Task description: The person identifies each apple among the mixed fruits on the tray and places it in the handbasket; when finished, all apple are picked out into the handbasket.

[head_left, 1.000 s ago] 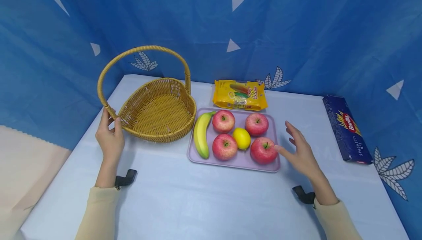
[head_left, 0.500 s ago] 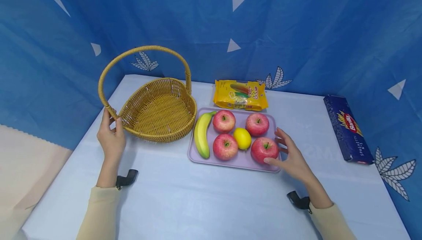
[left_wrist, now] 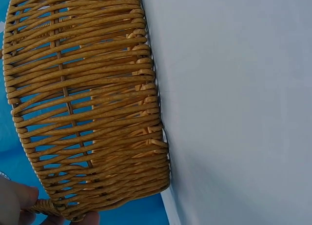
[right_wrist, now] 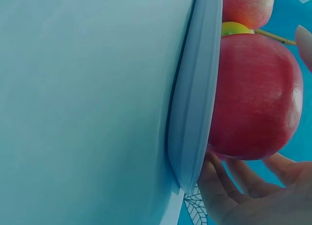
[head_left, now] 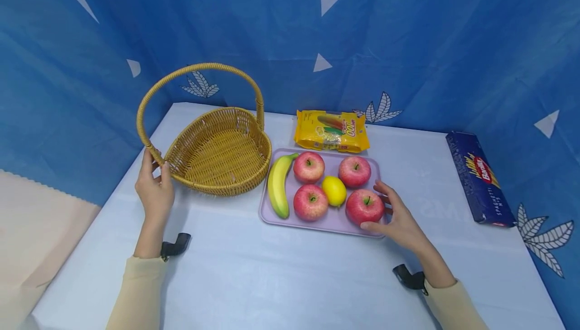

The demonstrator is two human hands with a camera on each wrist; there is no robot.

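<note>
On the left stands a wicker basket [head_left: 217,161] with a tall arched handle [head_left: 199,68]. My left hand [head_left: 155,186] holds the foot of that handle between thumb and fingers. In the left wrist view the woven basket wall [left_wrist: 87,103] fills the left side. To the right, a lilac tray [head_left: 317,227] carries several red apples, a banana [head_left: 278,186] and a lemon [head_left: 334,190]. My right hand [head_left: 401,221] is round the front right apple [head_left: 364,206], its thumb at the front and its fingers at the far right side. The right wrist view shows fingers [right_wrist: 243,178] against the apple.
A yellow snack packet [head_left: 332,131] lies behind the tray. At the right edge of the white table [head_left: 281,279] is a blue spaghetti box [head_left: 481,179]. Blue curtains [head_left: 290,27] hang behind and beside the table.
My right hand has moved left from beside the tray to the front right apple, and its fingers have closed in round it. My left hand keeps its hold on the basket handle.
</note>
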